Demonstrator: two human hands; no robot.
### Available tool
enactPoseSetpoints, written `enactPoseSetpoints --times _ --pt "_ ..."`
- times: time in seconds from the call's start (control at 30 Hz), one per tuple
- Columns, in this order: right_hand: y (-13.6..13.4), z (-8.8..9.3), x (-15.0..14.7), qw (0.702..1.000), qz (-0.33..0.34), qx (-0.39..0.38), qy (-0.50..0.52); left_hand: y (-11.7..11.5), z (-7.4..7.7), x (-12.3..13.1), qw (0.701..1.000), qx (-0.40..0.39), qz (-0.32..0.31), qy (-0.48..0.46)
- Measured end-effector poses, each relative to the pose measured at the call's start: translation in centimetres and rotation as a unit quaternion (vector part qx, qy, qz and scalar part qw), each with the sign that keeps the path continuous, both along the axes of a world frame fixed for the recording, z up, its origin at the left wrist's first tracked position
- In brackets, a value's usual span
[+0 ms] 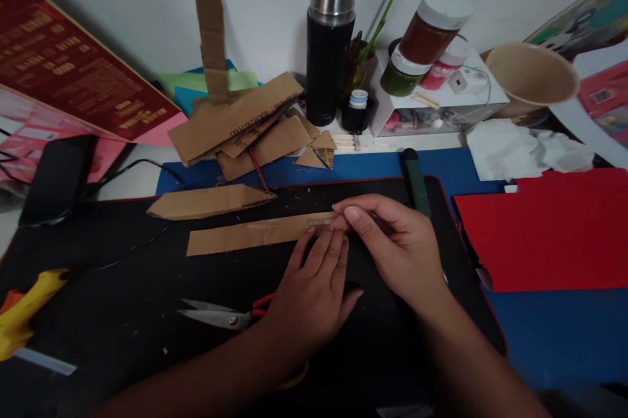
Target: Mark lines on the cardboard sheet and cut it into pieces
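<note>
A flat cardboard strip (235,239) lies on the black mat, with a shiny clear streak along its middle. My left hand (314,290) rests with outstretched fingers on the strip's right part. Above the strip's right end, my right hand (405,248) has its thumb and forefinger pinched together; what is between them, if anything, is hidden. Behind the strip is a cardboard piece with pointed ends (210,202). Scissors (220,316) with red handles lie with parted blades, partly under my left hand and forearm.
A yellow glue gun (29,313) lies at left. Cardboard scraps (265,143) are piled behind, beside a black thermos (330,45). A dark green box cutter (416,182) lies beyond my right hand. Red sheets (549,235), crumpled tissue (515,150) and paint jars (405,74) are at right.
</note>
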State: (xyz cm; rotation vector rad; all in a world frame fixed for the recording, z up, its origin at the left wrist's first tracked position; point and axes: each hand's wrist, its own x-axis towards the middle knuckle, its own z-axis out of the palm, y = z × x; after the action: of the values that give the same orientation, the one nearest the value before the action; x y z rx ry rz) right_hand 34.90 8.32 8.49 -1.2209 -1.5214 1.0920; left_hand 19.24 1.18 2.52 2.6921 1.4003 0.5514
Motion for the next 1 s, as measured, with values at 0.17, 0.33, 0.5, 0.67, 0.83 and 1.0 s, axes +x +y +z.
enactPoseSetpoints --times 0.17,0.33,0.5,0.67,0.83,1.0 --pt "-0.1 0.3 0.0 0.999 -0.023 -0.020 0.025 0.0 0.2 0.0 1.000 -0.007 -0.002 0.014" --pt "-0.1 0.3 0.0 0.999 -0.024 -0.021 0.029 0.2 0.2 0.0 1.000 -0.006 0.000 0.015" --pt "-0.1 0.2 -0.1 0.999 -0.014 -0.016 0.024 0.1 0.1 0.1 1.000 -0.003 0.004 0.012" --pt "-0.1 -0.1 -0.1 1.000 -0.007 -0.010 0.015 0.0 0.1 0.1 1.000 -0.002 0.002 0.009" --pt "0.2 -0.9 0.1 0.997 -0.003 0.049 -0.058 0.2 0.4 -0.2 1.000 -0.011 0.002 -0.003" --pt "0.6 -1.4 0.4 0.995 -0.011 0.069 -0.074 0.4 0.9 -0.4 1.000 -0.006 0.007 -0.001"
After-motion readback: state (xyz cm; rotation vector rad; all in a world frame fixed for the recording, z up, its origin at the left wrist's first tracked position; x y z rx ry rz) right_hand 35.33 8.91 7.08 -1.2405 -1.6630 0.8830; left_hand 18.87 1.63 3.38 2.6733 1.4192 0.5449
